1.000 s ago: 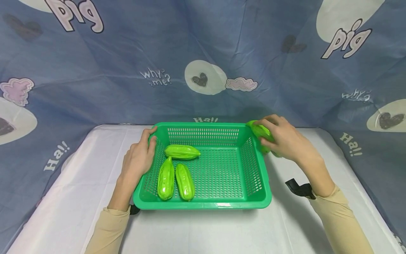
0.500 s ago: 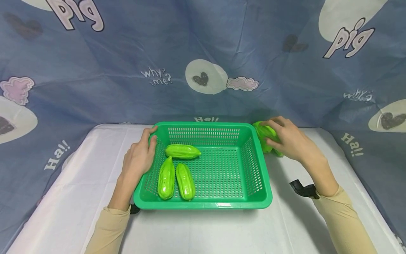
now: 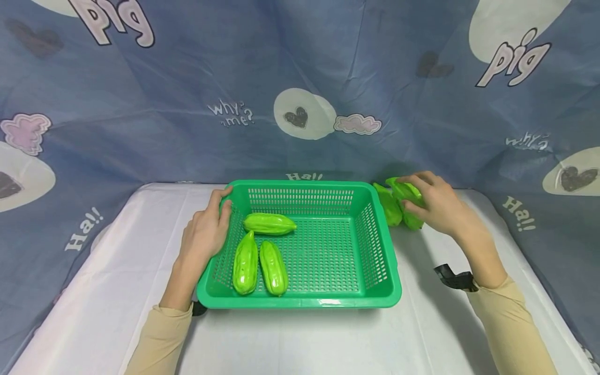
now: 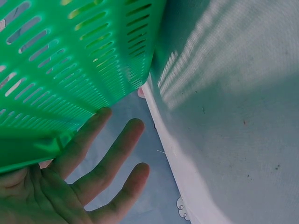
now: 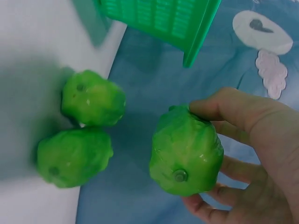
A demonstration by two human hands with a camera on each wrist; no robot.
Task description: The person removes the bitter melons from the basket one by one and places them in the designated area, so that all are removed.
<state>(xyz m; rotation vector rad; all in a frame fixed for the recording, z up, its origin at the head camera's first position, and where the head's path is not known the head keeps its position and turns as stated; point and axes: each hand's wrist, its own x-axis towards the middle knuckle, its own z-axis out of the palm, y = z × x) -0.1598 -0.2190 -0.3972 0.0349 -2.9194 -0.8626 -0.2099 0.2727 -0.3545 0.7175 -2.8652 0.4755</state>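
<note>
Left forearm (image 3: 161, 333) angled from near left; left hand (image 3: 204, 233) back up, left thumb (image 3: 225, 213) hooked toward right, three fingers (image 4: 105, 168) spread, nearly straight. Right forearm (image 3: 508, 323) slanted from near right toward far centre; right hand (image 3: 438, 204) slightly farther, right thumb (image 5: 222, 107) and curved fingers (image 5: 202, 208) in holding grip. Both hands bare.

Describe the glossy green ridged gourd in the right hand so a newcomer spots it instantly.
Find the rectangular green perforated plastic basket on the white tablecloth, then look just past its right side to the bare right hand. That hand holds the glossy green ridged gourd. Two similar glossy green gourds lie on the cloth nearby; this is the only gourd held.
</note>
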